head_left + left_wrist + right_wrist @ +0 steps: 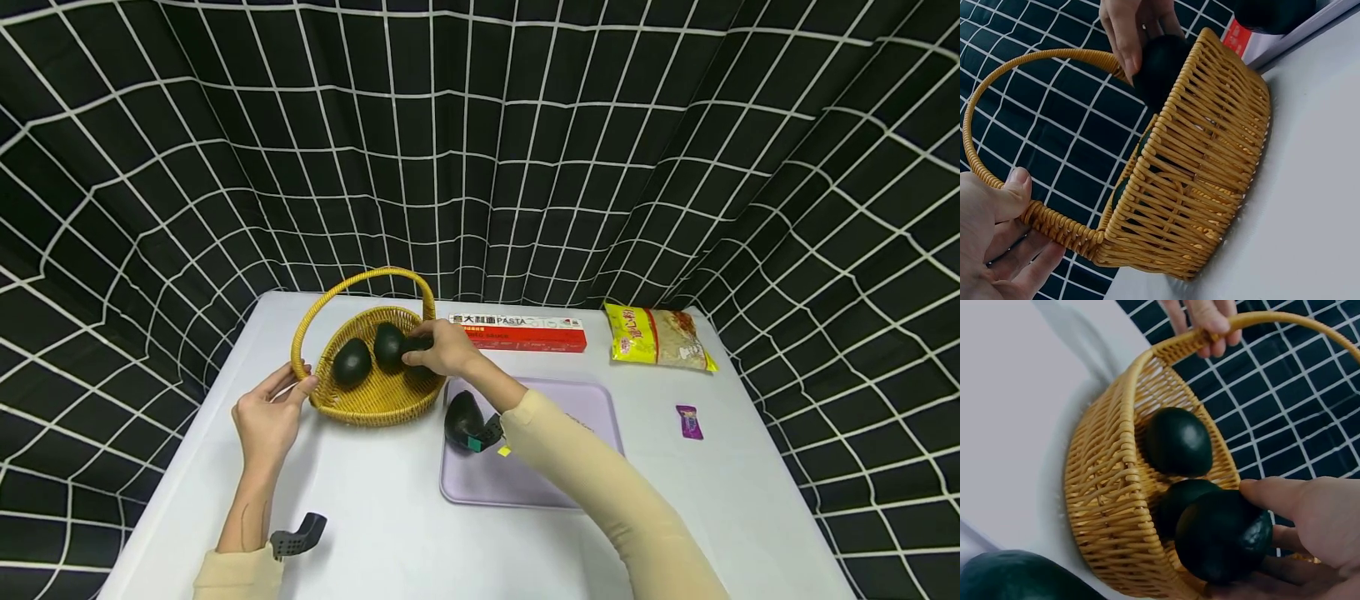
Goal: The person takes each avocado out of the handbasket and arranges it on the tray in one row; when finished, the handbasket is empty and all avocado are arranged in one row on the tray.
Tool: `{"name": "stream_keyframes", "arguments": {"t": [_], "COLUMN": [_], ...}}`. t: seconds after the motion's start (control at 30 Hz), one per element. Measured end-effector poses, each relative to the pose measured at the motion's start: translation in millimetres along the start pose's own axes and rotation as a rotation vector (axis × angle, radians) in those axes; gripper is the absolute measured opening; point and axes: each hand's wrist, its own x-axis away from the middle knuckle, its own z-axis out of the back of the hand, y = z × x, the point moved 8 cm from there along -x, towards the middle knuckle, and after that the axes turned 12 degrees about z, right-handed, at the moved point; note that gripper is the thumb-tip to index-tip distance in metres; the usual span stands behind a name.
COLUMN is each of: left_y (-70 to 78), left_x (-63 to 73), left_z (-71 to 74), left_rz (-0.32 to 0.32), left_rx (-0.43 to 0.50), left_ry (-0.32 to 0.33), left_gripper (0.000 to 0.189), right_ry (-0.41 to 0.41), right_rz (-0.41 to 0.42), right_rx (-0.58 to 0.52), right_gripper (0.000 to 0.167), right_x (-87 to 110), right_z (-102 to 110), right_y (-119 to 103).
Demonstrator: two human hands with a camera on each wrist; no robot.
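My left hand pinches the lower end of the handle of a yellow wicker basket, thumb on one side and fingers beneath. From the other side my right hand holds a dark green avocado at the basket's right rim, thumb and fingers around it in the right wrist view. Two more avocados lie inside: one on the left, and one beside it, partly covered by the held one in the right wrist view. Another avocado rests on the lilac tray.
Behind the tray lies a red and white pasta box. A yellow food bag is at the back right of the white table, with a small purple packet in front of it. Black gridded cloth surrounds the table.
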Motion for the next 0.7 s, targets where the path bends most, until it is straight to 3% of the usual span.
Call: {"name": "stream_keyframes", "arguments": {"t": [0.47, 0.7], "left_y": [-0.6, 2.6], "left_x": [0.0, 2.4], "left_z": [-0.7, 0.3], "left_rz": [0.012, 0.001], "left_rx": [0.008, 0.014], "left_ry": [-0.013, 0.001], "left_gripper": [0.041, 0.04], "right_ry": [0.089, 0.134], "right_rz": [-0.071, -0.111], "right_rx": [-0.232, -0.266], "right_gripper": [0.047, 0.047], "right_x": [37.9, 58.1], "right_z": [32, 42], "right_y": [14, 26]}}
